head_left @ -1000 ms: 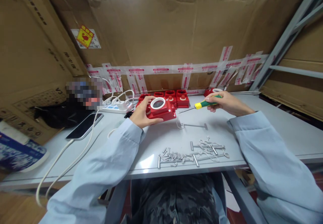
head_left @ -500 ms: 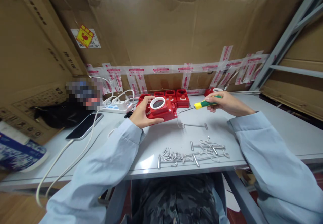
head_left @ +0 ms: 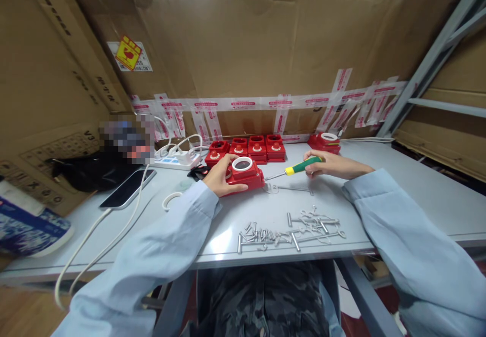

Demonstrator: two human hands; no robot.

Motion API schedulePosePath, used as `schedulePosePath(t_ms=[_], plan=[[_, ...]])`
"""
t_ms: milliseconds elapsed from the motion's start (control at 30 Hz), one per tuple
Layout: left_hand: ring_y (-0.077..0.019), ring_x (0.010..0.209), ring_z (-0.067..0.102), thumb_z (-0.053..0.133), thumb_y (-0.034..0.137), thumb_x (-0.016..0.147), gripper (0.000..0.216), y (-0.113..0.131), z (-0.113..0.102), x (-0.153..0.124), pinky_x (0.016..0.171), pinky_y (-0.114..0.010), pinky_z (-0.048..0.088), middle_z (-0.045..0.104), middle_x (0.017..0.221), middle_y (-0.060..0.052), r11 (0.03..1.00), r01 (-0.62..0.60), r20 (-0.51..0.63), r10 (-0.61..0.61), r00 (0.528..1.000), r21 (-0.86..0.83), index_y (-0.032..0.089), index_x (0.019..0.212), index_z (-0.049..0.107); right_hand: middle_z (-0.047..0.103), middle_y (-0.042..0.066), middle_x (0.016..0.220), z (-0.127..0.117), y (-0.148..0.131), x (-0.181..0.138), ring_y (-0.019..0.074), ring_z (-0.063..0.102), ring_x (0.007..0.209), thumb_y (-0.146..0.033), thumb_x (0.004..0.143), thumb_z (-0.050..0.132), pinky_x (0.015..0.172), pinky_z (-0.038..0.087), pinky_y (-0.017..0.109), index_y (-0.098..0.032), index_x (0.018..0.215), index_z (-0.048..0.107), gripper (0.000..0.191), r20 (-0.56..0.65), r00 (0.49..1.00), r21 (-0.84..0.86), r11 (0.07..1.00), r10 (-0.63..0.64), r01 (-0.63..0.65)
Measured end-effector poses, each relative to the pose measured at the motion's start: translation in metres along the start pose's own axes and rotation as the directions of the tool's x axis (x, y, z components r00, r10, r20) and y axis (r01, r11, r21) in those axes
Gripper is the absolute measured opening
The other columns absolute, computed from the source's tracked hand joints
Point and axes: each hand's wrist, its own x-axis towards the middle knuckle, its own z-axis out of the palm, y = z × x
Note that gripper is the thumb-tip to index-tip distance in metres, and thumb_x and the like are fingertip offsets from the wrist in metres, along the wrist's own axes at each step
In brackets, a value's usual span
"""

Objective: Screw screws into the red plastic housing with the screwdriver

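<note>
My left hand (head_left: 221, 177) grips a red housing (head_left: 248, 179) with a white ring (head_left: 242, 163) on its top face. The housing rests on or just above the table. In my right hand (head_left: 325, 164) is a screwdriver (head_left: 304, 166) with a green and yellow handle; its tip meets the right end of the housing. Just below that end lies a small metal hammer-like bar (head_left: 294, 189) with a pale cord. Nearer the table's front edge are loose screws (head_left: 261, 235) and several more metal T-bars (head_left: 317, 220).
Several red housings (head_left: 257, 150) stand in a row at the back, and another red housing (head_left: 325, 142) sits farther right. A power strip (head_left: 178, 161), a phone (head_left: 127, 190), white cables (head_left: 131, 220) and a white ring (head_left: 171, 201) are on the left. Cardboard (head_left: 235, 48) walls the back.
The red housing has come down toward the table and tilted flatter. My right hand and the screwdriver have moved down and a little left with it.
</note>
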Motion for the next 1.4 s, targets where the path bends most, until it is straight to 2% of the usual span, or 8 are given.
schedulePosePath(t_ms=[200,367,533,667,833,1033,1200,1400], plan=[[-0.0266,0.106,0.055,0.077,0.044,0.058,0.071,-0.012,0.014,-0.001,0.091,-0.043,0.044,0.055,0.114,-0.01,1.0,0.018,-0.007,-0.018,1.0,0.025,0.018,0.115,0.042,0.061,-0.001,0.061,-0.001,0.026,0.018,0.01,0.055,0.056,-0.048,0.069,0.069,0.058,0.045,0.025,-0.015,0.08,0.057,0.037,0.141,0.987,-0.069,0.995,0.083,-0.074],[-0.0262,0.105,0.054,0.077,0.044,0.058,0.073,-0.012,0.017,-0.002,0.087,-0.041,0.046,0.055,0.114,-0.009,0.995,0.033,0.009,-0.034,0.999,0.093,0.02,0.117,0.041,0.04,-0.005,0.039,0.013,0.028,0.025,0.0046,0.031,0.035,-0.064,0.075,0.055,0.038,0.026,0.023,-0.017,0.05,0.046,0.053,-0.067,0.993,-0.276,0.955,0.097,-0.112],[-0.0362,0.11,0.049,0.073,0.059,0.057,0.087,0.0,0.015,-0.001,0.093,-0.056,0.037,0.053,0.117,-0.014,0.908,0.107,0.014,-0.123,0.992,0.405,0.02,0.127,0.04,0.045,-0.008,0.048,0.014,0.023,0.022,0.0051,0.036,0.039,-0.049,0.064,0.074,0.036,0.029,0.02,-0.019,0.073,0.049,0.04,-0.079,0.981,-0.094,0.978,0.176,-0.184],[-0.0353,0.119,0.042,0.071,0.053,0.065,0.088,0.008,0.014,0.002,0.093,-0.055,0.038,0.044,0.128,-0.015,0.889,-0.045,0.097,0.0,0.995,0.455,0.025,0.138,0.03,0.044,-0.008,0.048,0.009,0.024,0.021,0.0046,0.036,0.038,-0.052,0.066,0.071,0.037,0.031,0.02,-0.018,0.069,0.049,0.04,0.053,0.991,-0.08,0.989,0.126,-0.121],[-0.0379,0.123,0.039,0.066,0.03,0.077,0.06,0.018,0.016,0.009,0.09,-0.059,0.04,0.034,0.139,-0.014,0.825,-0.217,0.278,0.076,0.957,0.521,0.034,0.132,0.042,0.038,-0.006,0.038,0.018,0.028,0.026,0.0049,0.033,0.034,-0.062,0.075,0.055,0.036,0.028,0.022,-0.017,0.05,0.044,0.053,-0.105,0.991,-0.263,0.959,0.079,-0.104],[-0.0432,0.133,0.024,0.067,0.023,0.077,0.045,0.023,0.023,0.01,0.093,-0.063,0.037,0.029,0.144,-0.012,0.804,-0.243,0.328,0.064,0.943,0.543,0.035,0.119,0.057,0.048,-0.007,0.051,0.014,0.021,0.02,0.0071,0.044,0.04,-0.048,0.07,0.068,0.039,0.037,0.021,-0.019,0.079,0.05,0.035,-0.03,0.993,-0.158,0.98,0.115,-0.118],[-0.0442,0.135,0.018,0.061,0.017,0.082,0.04,0.029,0.026,0.009,0.094,-0.07,0.031,0.027,0.147,-0.004,0.791,-0.249,0.356,0.044,0.934,0.558,0.042,0.113,0.06,0.045,-0.006,0.05,0.007,0.025,0.019,0.0073,0.044,0.041,-0.055,0.074,0.061,0.041,0.038,0.022,-0.018,0.068,0.046,0.04,0.122,0.987,-0.19,0.979,0.101,-0.076],[-0.0426,0.133,0.022,0.057,0.019,0.085,0.034,0.04,0.023,0.01,0.091,-0.066,0.038,0.036,0.139,-0.008,0.742,-0.274,0.392,0.016,0.92,0.612,0.039,0.113,0.061,0.042,-0.005,0.047,0.01,0.024,0.02,0.0067,0.039,0.04,-0.063,0.078,0.052,0.041,0.034,0.023,-0.018,0.065,0.045,0.047,0.025,0.992,-0.263,0.959,0.12,-0.109]])
